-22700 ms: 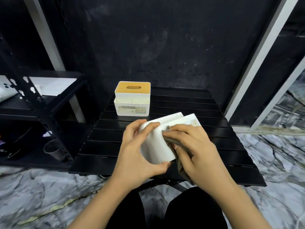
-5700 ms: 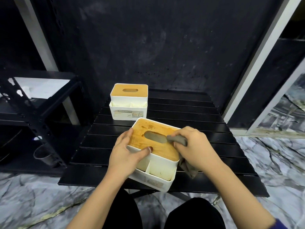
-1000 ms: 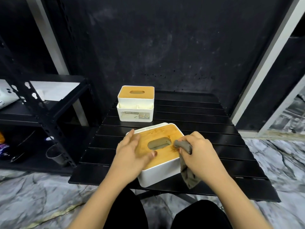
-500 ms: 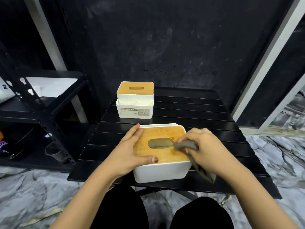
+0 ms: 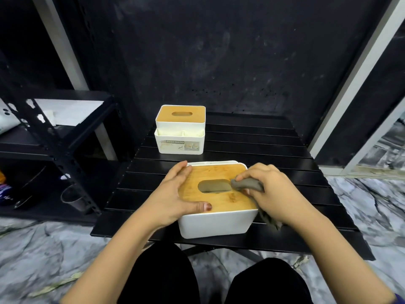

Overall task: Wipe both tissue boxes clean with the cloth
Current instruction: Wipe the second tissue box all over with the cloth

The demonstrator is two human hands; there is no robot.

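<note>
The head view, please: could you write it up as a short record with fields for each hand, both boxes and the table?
left hand: steadies the near box, fingers spread over its left edge, thumb on the lid
right hand: grips the grey cloth against the lid beside the slot
near tissue box: upright, wooden lid on
far tissue box: upright, untouched, at the table's back
table: black, slatted

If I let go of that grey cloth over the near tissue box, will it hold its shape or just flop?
Likely flop: the grey cloth bunches under the right hand and its tail hangs limp past the near tissue box. It looks thin, so probably light and apt to slide off the smooth wooden lid.
</note>
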